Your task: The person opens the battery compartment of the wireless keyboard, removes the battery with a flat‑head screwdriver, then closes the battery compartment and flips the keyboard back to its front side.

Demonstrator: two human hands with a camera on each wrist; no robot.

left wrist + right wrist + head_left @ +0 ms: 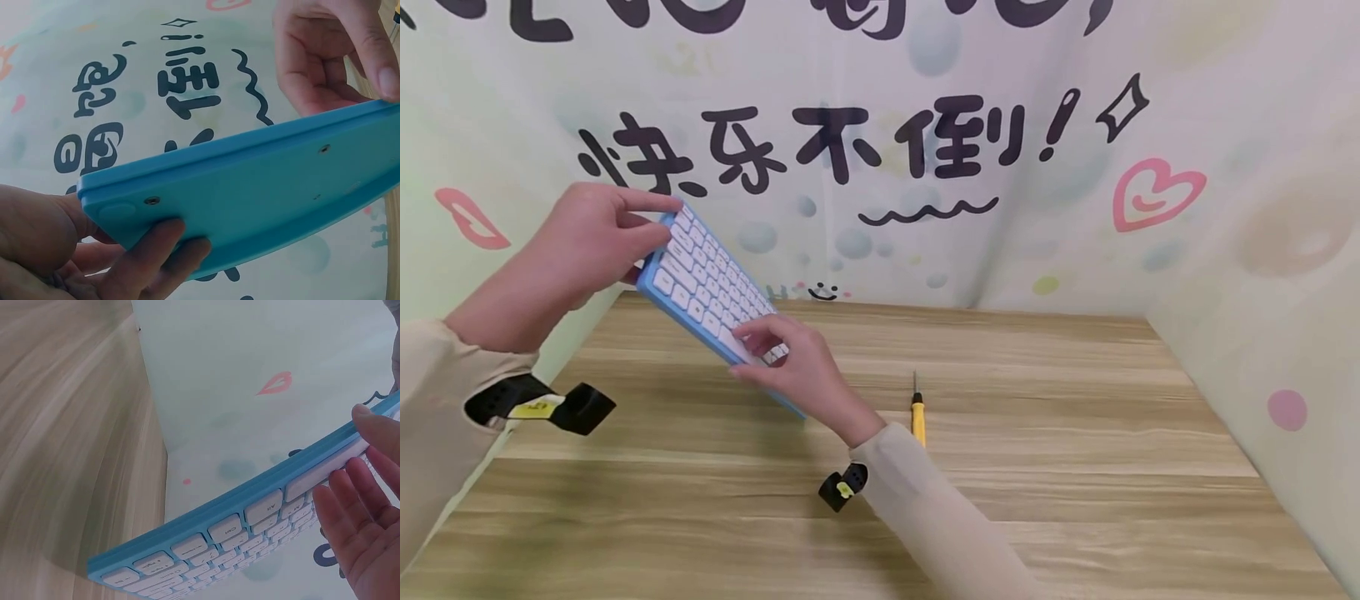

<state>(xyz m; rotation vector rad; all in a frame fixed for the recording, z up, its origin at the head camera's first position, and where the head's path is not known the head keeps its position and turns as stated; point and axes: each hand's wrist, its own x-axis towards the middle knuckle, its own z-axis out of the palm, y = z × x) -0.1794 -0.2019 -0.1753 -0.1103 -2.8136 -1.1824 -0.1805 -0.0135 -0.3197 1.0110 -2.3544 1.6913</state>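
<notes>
A blue keyboard with white keys is held up tilted above the table, its left end higher. My left hand grips that upper end; in the left wrist view, two fingertips press the blue underside, where small screws show. My right hand is at the lower part, with the thumb on the near edge and the fingers over the keys. In the right wrist view, the right hand pinches lightly by the long space bar. Part of the lower end is hidden behind this hand in the head view.
A yellow-handled screwdriver lies on the wood-grain table, right of the keyboard, its shaft toward the back. The right sleeve hides its handle end. A printed backdrop stands behind the table, with pale side walls left and right.
</notes>
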